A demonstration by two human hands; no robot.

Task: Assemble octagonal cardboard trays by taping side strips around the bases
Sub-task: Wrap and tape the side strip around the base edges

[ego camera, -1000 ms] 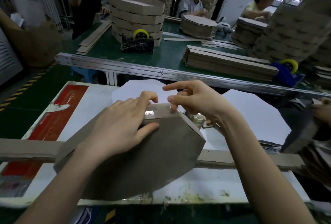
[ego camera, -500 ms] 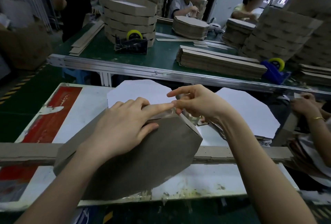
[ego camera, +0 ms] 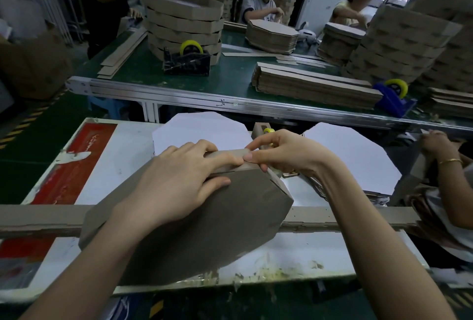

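Note:
An octagonal cardboard tray (ego camera: 204, 230) lies upside down and tilted on the white table (ego camera: 122, 161), grey-brown base facing me. My left hand (ego camera: 176, 181) grips its far edge: fingers lie over the side strip (ego camera: 230, 153), thumb presses on the base. My right hand (ego camera: 286, 156) pinches the same strip at the far right corner, index fingertip on top touching my left index finger, thumb on the outer face. A small tape roll (ego camera: 268, 130) shows just behind my right hand. Whether tape lies under my fingers is hidden.
Two white octagonal bases (ego camera: 199, 130) (ego camera: 353, 156) lie beyond the tray. A long cardboard strip (ego camera: 38, 220) crosses the table under it. Another person's hand (ego camera: 435, 143) works at the right edge. The green bench (ego camera: 230, 81) behind carries stacked trays, strips and tape dispensers.
My right hand came down from above the tray onto the strip's corner. My left index finger stretched along the strip until it met the right one. The tray stayed put.

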